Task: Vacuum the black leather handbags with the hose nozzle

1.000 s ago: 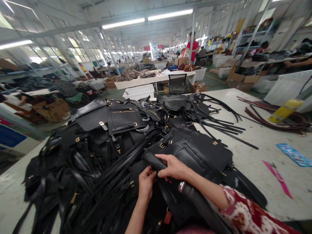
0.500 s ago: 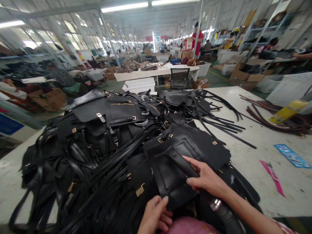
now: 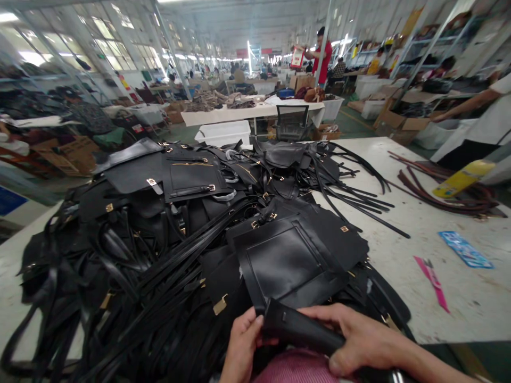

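Observation:
My left hand (image 3: 243,340) pinches the near corner of a black leather bag panel, thumb on top. My right hand (image 3: 355,340) is closed around the folded part of a black leather bag piece (image 3: 299,324), just above my lap. Beyond my hands lies a flat black panel with a stitched rectangular pocket (image 3: 287,260), on the pile. I cannot tell whether the folded part and this panel are one piece. A gold metal clasp (image 3: 220,305) shows left of the panel. A black tube with a shiny ring (image 3: 397,376) is partly visible below my right wrist.
A large heap of black bag parts and straps (image 3: 131,250) covers the table's left and middle. On the right lie pink-handled snips (image 3: 433,284), a blue printed card (image 3: 466,249), a yellow bottle (image 3: 463,179) and brown straps (image 3: 423,191). A person's arm (image 3: 465,103) reaches in at right.
Both hands have drawn closer to my lap, the right one bringing the folded leather with it. The pocket panel now shows uncovered. A person in white has come into view at right.

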The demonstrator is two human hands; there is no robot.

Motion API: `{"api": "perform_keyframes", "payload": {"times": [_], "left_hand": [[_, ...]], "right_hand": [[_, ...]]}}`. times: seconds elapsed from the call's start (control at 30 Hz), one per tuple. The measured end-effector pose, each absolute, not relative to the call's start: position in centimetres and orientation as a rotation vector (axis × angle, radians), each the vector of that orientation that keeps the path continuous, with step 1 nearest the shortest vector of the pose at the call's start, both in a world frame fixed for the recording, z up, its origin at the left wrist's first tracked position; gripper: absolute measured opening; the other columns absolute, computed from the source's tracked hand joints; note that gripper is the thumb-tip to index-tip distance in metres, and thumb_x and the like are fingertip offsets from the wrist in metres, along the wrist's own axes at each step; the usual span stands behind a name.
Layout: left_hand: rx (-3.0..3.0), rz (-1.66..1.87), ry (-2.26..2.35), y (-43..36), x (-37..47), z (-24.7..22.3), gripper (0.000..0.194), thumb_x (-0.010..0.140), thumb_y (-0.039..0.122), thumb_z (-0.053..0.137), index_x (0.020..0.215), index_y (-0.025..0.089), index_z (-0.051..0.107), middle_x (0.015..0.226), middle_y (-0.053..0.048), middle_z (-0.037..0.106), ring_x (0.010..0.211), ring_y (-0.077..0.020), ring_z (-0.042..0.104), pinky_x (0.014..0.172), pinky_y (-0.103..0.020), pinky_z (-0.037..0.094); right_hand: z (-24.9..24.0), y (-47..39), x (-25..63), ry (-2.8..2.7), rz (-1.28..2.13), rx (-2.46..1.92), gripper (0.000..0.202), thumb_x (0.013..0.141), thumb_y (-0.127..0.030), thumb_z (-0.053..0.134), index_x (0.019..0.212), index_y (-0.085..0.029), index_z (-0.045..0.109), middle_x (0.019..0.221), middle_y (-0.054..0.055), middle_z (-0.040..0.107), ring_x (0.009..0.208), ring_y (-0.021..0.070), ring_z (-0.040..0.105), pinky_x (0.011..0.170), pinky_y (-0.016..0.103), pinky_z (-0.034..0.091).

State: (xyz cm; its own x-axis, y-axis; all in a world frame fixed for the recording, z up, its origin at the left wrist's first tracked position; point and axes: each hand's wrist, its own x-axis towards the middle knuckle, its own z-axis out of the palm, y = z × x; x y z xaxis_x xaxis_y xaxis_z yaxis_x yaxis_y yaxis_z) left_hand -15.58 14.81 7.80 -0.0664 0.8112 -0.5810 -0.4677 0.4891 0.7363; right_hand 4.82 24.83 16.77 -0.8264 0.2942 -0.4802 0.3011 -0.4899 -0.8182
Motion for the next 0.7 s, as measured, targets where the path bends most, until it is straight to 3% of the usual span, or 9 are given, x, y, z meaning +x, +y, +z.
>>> {"api": "perform_keyframes", "payload": {"times": [0.17,0.4,0.53,0.7], "left_hand": [[0.355,1.045,1.31,15.2,-16.3,7.8,0.036,0.07,0.042,0.06,0.093,0.014,0.062,0.071,-0.006,0.064,0.059,-0.0174,0.06,0.05,-0.026,0.046],[0.436,0.999,1.382,15.6,-16.4,8.4,0.031,0.067,0.043,0.062,0.068,0.012,0.06,0.053,0.0,0.055,0.044,-0.007,0.047,0.041,-0.016,0.034],[0.357,1.03,1.344,15.7,-16.2,8.4,0.029,0.069,0.042,0.059,0.069,0.013,0.06,0.05,0.003,0.049,0.041,-0.006,0.043,0.037,-0.016,0.03],[0.318,1.033,1.312,15.6,-16.5,8.1,0.029,0.069,0.039,0.06,0.078,0.012,0.061,0.059,-0.003,0.058,0.046,-0.009,0.052,0.044,-0.019,0.039]], "right_hand": [[16.6,25.4,5.6,1.571,-2.574,1.143,0.081,0.059,-0.008,0.056,0.133,-0.03,0.033,0.077,-0.006,0.062,0.044,0.0064,0.046,0.042,0.016,0.039],[18.5,24.3,5.2,1.873,-2.023,1.032,0.077,0.052,-0.004,0.061,0.123,-0.03,0.05,0.096,-0.006,0.065,0.082,0.0163,0.056,0.064,0.017,0.04],[18.7,24.0,3.8,1.959,-2.043,1.063,0.081,0.051,-0.003,0.061,0.126,-0.029,0.046,0.1,-0.005,0.063,0.085,0.0168,0.056,0.074,0.019,0.041],[19.1,24.1,5.0,1.838,-2.185,1.042,0.079,0.052,-0.001,0.059,0.125,-0.029,0.048,0.092,-0.007,0.065,0.077,0.0135,0.057,0.075,0.018,0.042]]}}
